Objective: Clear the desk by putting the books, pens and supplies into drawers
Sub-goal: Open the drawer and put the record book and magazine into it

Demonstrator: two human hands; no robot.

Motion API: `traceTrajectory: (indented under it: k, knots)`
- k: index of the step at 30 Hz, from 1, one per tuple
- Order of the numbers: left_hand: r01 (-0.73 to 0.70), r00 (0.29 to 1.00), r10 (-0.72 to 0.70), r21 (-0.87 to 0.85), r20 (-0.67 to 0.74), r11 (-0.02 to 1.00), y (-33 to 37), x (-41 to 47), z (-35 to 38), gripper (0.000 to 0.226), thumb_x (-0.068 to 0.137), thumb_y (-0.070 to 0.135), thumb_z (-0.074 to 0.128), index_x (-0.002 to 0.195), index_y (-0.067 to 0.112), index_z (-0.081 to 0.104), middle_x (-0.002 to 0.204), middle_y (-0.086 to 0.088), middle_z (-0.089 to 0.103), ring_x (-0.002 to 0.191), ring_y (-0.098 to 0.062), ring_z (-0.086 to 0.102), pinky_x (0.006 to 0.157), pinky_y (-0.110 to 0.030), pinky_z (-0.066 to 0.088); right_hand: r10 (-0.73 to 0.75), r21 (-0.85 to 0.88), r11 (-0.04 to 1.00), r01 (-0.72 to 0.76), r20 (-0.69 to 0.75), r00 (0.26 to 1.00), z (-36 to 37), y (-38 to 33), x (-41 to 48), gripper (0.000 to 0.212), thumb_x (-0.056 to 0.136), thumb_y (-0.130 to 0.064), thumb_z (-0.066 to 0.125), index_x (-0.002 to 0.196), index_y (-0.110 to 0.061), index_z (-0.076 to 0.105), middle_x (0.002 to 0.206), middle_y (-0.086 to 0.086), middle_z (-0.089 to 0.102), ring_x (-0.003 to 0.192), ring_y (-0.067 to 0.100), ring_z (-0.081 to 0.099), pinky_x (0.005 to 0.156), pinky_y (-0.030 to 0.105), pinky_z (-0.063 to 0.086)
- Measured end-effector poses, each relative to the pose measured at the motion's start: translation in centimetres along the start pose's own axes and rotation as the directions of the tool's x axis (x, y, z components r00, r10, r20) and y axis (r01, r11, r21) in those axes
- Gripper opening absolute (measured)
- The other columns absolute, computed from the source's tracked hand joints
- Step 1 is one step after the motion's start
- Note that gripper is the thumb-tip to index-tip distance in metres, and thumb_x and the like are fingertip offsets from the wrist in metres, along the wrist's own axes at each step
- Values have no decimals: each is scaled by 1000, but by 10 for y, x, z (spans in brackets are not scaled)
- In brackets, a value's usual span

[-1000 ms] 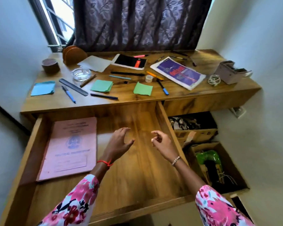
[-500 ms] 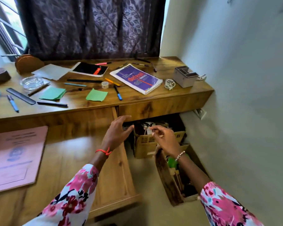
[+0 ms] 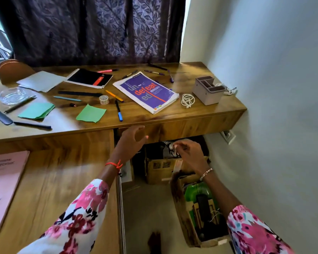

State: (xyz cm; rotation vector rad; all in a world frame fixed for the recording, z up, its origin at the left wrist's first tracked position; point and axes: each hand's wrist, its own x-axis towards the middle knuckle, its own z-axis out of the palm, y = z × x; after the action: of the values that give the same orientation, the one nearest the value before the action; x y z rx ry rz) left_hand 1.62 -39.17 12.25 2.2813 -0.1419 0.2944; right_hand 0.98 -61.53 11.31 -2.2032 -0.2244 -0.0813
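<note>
Hands both empty: left hand point(image 3: 132, 139) spread, right hand point(image 3: 188, 153) loosely curled, near the closed drawer front point(image 3: 191, 126).

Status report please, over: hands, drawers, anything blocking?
Left hand open near closed right wooden drawer front; right hand loosely curled, empty. Purple-covered book on wooden desk. Brown cardboard boxes on floor beneath.

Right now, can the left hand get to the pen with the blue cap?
Probably yes. The left hand hangs open just below the front edge of the desk, and the blue-capped pen lies near that edge with nothing over it.
</note>
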Motion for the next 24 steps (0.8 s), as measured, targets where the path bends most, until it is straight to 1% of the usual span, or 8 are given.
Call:
traceTrajectory:
  k: [3, 7, 10, 13, 16, 19, 22, 24]
  knots:
    - [66, 998, -66, -16, 1, 998, -8, 27, 16, 42, 83, 17, 67, 122, 6, 55, 123, -13, 59, 115, -22, 54, 92, -24, 41, 11, -4, 1000, -11, 12, 1000, -9, 12, 32, 16, 89, -11, 58, 97, -6, 70, 97, 10, 68, 87, 17, 63, 78, 25, 52]
    - [123, 992, -122, -24, 20, 992, -16, 58, 31, 42, 84, 18, 66, 123, 9, 54, 125, -12, 58, 115, -22, 53, 91, -24, 39, -8, -8, 1000, 8, 9, 1000, -22, 17, 72, 17, 90, -10, 56, 98, -3, 69, 96, 9, 68, 82, 11, 61, 73, 11, 47]
    - [174, 984, -174, -20, 26, 985, -21, 77, 38, 45, 85, 21, 64, 127, 11, 51, 129, -11, 54, 118, -21, 49, 94, -25, 37, -3, -27, 1000, 3, -1, 1000, -28, 19, 100, 18, 91, -12, 55, 99, -4, 69, 89, 1, 63, 70, -3, 51, 62, 0, 39]
    - [227, 974, -227, -30, -2, 973, -23, 93, 42, 43, 86, 20, 63, 126, 8, 50, 124, -11, 55, 110, -15, 49, 87, -23, 38, 8, -37, 999, -7, 12, 1000, -31, 19, 126, 20, 91, -16, 55, 101, -4, 67, 96, 3, 65, 80, 4, 56, 65, 3, 40]
    - [279, 958, -284, -107, -39, 954, -21, 107, 43, 42, 84, 14, 65, 123, 4, 51, 120, -15, 58, 111, -24, 55, 86, -29, 45, -12, -63, 998, 13, 12, 1000, -32, 21, 151, 20, 90, -13, 57, 102, -1, 66, 104, 11, 66, 94, 14, 58, 71, 6, 40]
    - [335, 935, -348, -153, -69, 930, -20, 125, 45, 41, 84, 11, 65, 121, 1, 53, 119, -19, 59, 110, -29, 56, 90, -33, 45, -35, -77, 996, 36, 12, 999, -33, 25, 179, 19, 88, -10, 58, 102, 2, 66, 104, 16, 67, 92, 16, 58, 65, -1, 38]
    - [432, 892, -447, -167, -64, 886, -21, 145, 48, 42, 84, 14, 64, 122, 3, 52, 120, -16, 59, 106, -26, 56, 80, -28, 44, -33, -87, 996, 36, 27, 999, -31, 27, 210, 22, 89, -10, 56, 103, 4, 65, 104, 18, 67, 91, 20, 59, 63, 8, 34]
    - [487, 859, -508, -209, -58, 848, -23, 160, 50, 39, 85, 14, 63, 122, 4, 53, 119, -16, 61, 99, -20, 57, 72, -23, 43, -35, -107, 993, 43, 75, 997, -28, 28, 233, 23, 92, -11, 51, 99, 5, 65, 99, 20, 67, 81, 18, 57, 55, 12, 30]
